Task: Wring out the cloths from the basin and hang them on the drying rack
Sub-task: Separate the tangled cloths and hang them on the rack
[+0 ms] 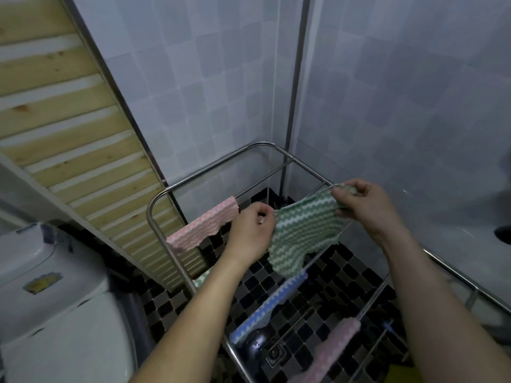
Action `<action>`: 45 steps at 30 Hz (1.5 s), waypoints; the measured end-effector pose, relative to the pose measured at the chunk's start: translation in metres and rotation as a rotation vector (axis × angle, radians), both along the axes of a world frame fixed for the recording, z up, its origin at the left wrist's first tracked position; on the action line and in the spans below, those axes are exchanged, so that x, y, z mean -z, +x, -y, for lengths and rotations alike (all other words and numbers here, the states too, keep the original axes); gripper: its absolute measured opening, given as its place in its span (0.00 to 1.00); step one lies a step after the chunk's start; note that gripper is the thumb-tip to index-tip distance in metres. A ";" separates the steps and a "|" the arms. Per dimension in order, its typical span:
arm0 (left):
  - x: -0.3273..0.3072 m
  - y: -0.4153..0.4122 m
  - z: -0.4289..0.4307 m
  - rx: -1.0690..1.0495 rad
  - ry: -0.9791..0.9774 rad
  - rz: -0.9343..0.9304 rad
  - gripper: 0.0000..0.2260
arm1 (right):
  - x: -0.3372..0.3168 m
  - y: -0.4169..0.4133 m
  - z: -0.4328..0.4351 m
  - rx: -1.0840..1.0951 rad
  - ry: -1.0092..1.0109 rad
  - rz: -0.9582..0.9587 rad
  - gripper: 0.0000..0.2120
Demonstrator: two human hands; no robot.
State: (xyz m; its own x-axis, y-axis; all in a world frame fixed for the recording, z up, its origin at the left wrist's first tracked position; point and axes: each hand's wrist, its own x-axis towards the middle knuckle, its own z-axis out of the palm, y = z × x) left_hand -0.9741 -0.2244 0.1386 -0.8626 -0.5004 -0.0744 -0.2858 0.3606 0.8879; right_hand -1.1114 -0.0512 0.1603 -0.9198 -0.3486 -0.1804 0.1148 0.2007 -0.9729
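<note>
We are well into the hanging stage. Our left hand (253, 225) pinches one top corner of the green-and-white zigzag-striped cloth (301, 236). Our right hand (362, 205) grips the opposite corner, fingers curled round the fabric. Between the two hands the cloth is spread above a middle bar of the shiny steel-tube drying rack (154, 214), with its lower edge drooping below both hands. We cannot tell whether it already rests on the bar.

Three cloths look finished. A pink-and-white zigzag cloth (204, 225) hangs on a bar just left of our left hand. A blue-and-white zigzag cloth (273, 302) lies along a bar below our hands, nearer to us. A second pink striped cloth (331, 349) is draped beneath our right forearm. A scrap of green fabric shows under our left forearm, too hidden to identify.

By our judgement, the green cloth has yet to be draped and released. The basin is out of view, so we cannot say how many cloths remain.
</note>
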 end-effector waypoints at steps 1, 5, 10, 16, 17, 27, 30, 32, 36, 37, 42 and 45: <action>0.008 -0.005 -0.001 0.001 -0.010 0.016 0.07 | 0.006 -0.007 -0.001 -0.002 0.036 -0.023 0.03; 0.029 -0.024 0.000 0.011 -0.037 0.062 0.09 | 0.029 -0.034 -0.003 -0.027 0.274 -0.125 0.12; 0.036 -0.044 0.010 -0.041 0.022 -0.022 0.07 | 0.047 -0.060 0.015 0.086 0.361 -0.219 0.05; 0.048 -0.065 0.028 -0.101 0.097 0.012 0.05 | 0.055 -0.082 0.049 0.086 0.504 -0.479 0.06; 0.048 -0.067 0.031 -0.114 0.093 0.013 0.05 | 0.056 -0.086 0.055 0.077 0.511 -0.495 0.07; 0.055 -0.069 0.045 0.014 -0.302 0.221 0.05 | 0.088 -0.073 0.066 0.238 0.669 -0.307 0.12; 0.057 -0.065 0.033 0.168 -0.372 0.271 0.08 | 0.098 -0.068 0.064 0.250 0.579 -0.090 0.15; 0.061 -0.066 0.031 0.170 -0.413 0.277 0.08 | 0.103 -0.070 0.068 0.266 0.463 -0.002 0.14; 0.065 -0.070 0.031 0.152 -0.379 0.291 0.06 | 0.104 -0.072 0.072 0.285 0.436 0.006 0.12; 0.064 -0.071 0.030 0.148 -0.375 0.293 0.06 | 0.104 -0.072 0.072 0.274 0.464 -0.022 0.12; 0.058 -0.078 0.043 0.032 -0.411 0.283 0.07 | 0.097 -0.067 0.074 0.276 0.551 -0.222 0.11; 0.060 -0.077 0.045 0.046 -0.476 0.317 0.10 | 0.097 -0.067 0.074 0.304 0.569 -0.253 0.09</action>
